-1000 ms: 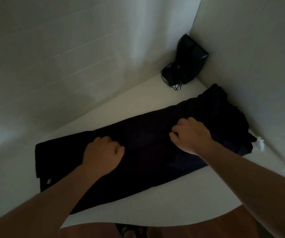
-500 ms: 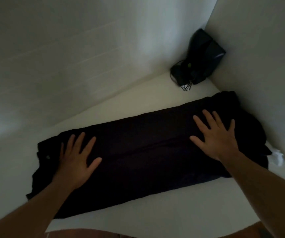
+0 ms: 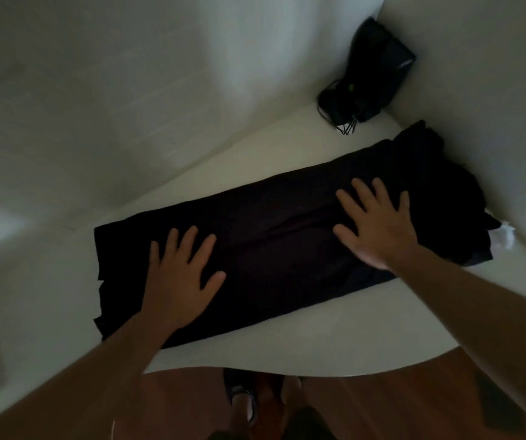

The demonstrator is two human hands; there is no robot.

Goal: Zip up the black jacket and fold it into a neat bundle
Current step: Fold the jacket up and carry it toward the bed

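Both hands have gone from curled fists a second ago to flat palms, the left hand point(image 3: 179, 277) and right hand point(image 3: 377, 222) now lying with fingers spread straight on the black jacket point(image 3: 274, 255), which suggests the long fold is made and is being smoothed before folding it shorter. The jacket lies as a long dark strip on the white bench point(image 3: 318, 341), directly under both palms, running past the left hand's outer side and bunching beyond the right hand's fingertips.
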